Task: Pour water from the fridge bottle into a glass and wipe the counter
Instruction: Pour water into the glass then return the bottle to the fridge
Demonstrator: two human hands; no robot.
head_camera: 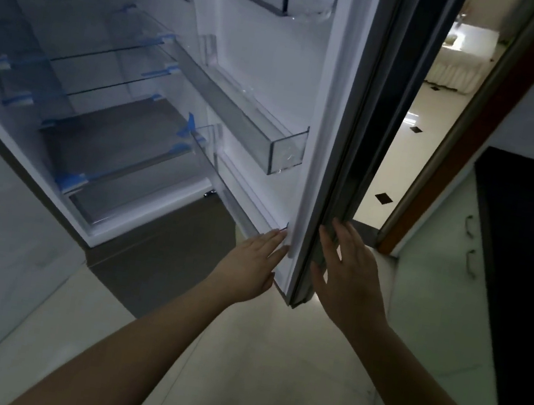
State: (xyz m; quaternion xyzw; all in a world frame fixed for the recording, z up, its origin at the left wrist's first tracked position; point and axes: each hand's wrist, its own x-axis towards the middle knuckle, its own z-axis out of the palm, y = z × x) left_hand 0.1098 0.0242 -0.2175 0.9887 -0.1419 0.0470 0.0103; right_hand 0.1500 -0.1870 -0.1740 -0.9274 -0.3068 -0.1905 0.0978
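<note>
No bottle is in view. The fridge point(103, 129) stands open, and its glass shelves point(107, 57) and the clear door bins point(238, 104) look bare; the lowest bin is partly hidden by the left hand, so a bottle lying low there cannot be ruled out. No glass and no cloth show either.

The door point(316, 140) is swung wide, its edge toward the camera. The left hand point(249, 262) lies on the inner side of the door near the bottom, fingers straight and close together, tips touching the white lining beside the lowest bin. The right hand point(348, 277) is on the outer edge, fingers straight and a little spread, tips on the dark gasket point(340, 192). Neither hand grips anything; both only rest flat on the door.

To the right is a dark counter point(523, 261) over pale cabinets point(450, 264), and behind the door a bright tiled floor point(406, 143) leads to another room.

My judgement is that the task is at its beginning, with the search for the bottle. The risk is that the bottle is not in this compartment, so time is lost. If the door swings shut with the hands on both sides of its edge, fingers may get caught at the gasket. The room is dim, so a clear bottle is easy to miss.
</note>
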